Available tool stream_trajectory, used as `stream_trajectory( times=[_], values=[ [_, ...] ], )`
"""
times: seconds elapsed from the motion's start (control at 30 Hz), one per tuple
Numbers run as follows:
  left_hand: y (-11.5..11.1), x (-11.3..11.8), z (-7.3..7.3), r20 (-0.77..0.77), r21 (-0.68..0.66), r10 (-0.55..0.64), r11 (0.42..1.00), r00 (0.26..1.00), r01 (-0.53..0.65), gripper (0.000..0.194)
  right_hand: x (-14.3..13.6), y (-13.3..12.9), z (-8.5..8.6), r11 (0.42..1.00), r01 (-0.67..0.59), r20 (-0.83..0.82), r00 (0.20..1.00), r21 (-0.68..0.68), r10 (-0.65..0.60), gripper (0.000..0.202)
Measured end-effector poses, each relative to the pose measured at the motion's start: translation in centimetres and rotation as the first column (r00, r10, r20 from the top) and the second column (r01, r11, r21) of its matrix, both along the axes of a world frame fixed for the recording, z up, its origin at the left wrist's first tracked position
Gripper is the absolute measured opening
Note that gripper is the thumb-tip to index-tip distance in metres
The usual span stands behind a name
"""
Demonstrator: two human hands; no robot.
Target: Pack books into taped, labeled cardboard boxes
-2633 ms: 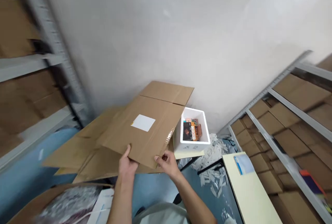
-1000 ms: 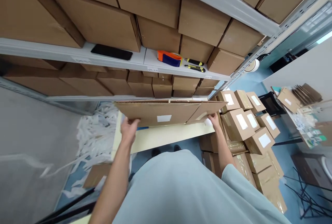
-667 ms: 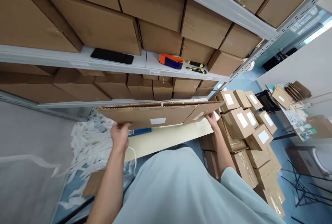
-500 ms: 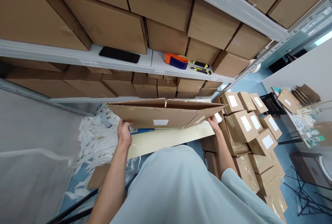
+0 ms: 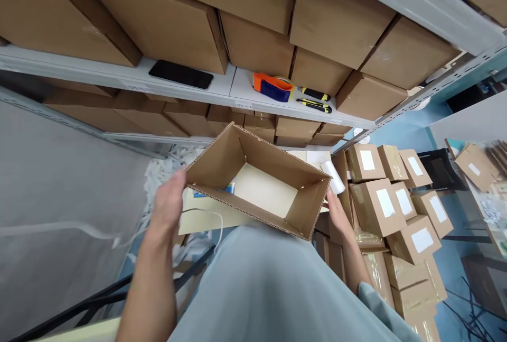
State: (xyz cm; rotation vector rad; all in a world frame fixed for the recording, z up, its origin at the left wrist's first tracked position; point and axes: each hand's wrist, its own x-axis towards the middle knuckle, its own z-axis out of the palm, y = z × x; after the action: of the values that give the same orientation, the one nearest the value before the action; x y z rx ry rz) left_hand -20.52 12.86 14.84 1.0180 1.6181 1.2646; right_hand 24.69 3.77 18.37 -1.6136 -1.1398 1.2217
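A brown cardboard box (image 5: 277, 164) is held up in front of me, its walls spread into a slanted four-sided frame. Through its open middle I see the pale tabletop (image 5: 263, 187), so the bottom is not closed. My left hand (image 5: 168, 202) grips the box's left corner; its fingers are partly hidden and slightly blurred. On the right corner, my right hand (image 5: 336, 209) is closed with the fingers behind the cardboard. A white roll (image 5: 332, 177) lies just beyond the right hand. Part of a blue item (image 5: 231, 187) shows through the box.
Above the table, a shelf (image 5: 241, 100) carries boxes, a black phone (image 5: 181, 74), an orange and blue tape dispenser (image 5: 273, 87) and yellow-black cutters (image 5: 314, 105). Labelled cartons (image 5: 378, 210) are piled at right. White scraps (image 5: 158, 181) lie at left. A white cable (image 5: 216, 213) crosses the table.
The flattened cardboard has been opened out into a four-sided box and tilted so I look down through it. My left hand has moved left and nearer; the view has shifted slightly.
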Motion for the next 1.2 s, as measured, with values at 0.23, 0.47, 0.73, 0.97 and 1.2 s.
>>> stream_trajectory(
  times=[0.23,0.47,0.73,0.97,1.2],
  values=[
    [0.5,1.6,8.0,-0.567,0.013,-0.034,0.999,0.823,0.050,0.026,-2.6,-1.6,5.4,0.998,-0.060,0.390,0.919,-0.007,0.058,0.027],
    [-1.9,5.0,12.2,-0.775,0.028,-0.022,0.997,0.631,0.070,0.030,0.3,5.5,10.1,0.981,-0.168,0.622,0.780,0.097,0.072,0.028],
    [-3.2,9.6,11.3,-0.834,-0.365,-0.411,0.911,0.370,0.190,0.049,-2.1,8.2,7.3,0.895,-0.297,0.846,0.323,-0.334,0.423,0.046],
    [-4.5,9.3,10.8,-0.859,-0.369,-0.438,0.889,0.265,0.272,0.055,-0.9,7.7,4.2,0.923,-0.325,0.885,0.340,-0.206,0.318,0.059],
    [-5.3,7.4,9.2,-0.783,-0.251,-0.389,0.911,0.485,0.326,0.052,-1.0,8.1,4.1,0.930,-0.354,0.890,0.387,-0.096,0.239,0.091]
  ],
)
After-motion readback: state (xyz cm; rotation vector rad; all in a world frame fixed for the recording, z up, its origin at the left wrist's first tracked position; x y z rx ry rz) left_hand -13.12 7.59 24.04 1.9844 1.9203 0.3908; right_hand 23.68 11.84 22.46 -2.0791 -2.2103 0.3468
